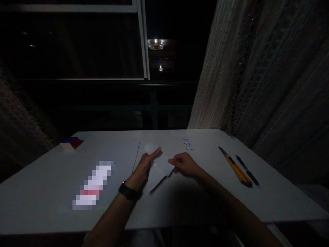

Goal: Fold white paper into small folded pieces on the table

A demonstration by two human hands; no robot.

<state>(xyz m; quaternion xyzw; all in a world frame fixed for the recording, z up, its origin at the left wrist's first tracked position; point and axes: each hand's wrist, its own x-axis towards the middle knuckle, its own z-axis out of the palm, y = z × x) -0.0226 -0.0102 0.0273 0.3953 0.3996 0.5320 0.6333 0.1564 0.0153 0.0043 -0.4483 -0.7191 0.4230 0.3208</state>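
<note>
A folded piece of white paper (158, 171) is between my two hands, just above the white table. My left hand (144, 165), with a dark watch on its wrist, grips the paper's left side, its thumb pointing up and to the right. My right hand (185, 164) pinches the paper's right corner between thumb and fingers. A flap lies over part of the paper, with a crease near its middle. In the dim light the fingers under the paper are hidden.
On the white table (200, 206) a yellow box cutter (238, 169) and a dark pen (247, 171) lie at right. Small paper pieces (188, 143) lie behind my hands. At left are white sheets (123, 154), a pixelated bright object (94, 185) and a coloured cube (70, 142).
</note>
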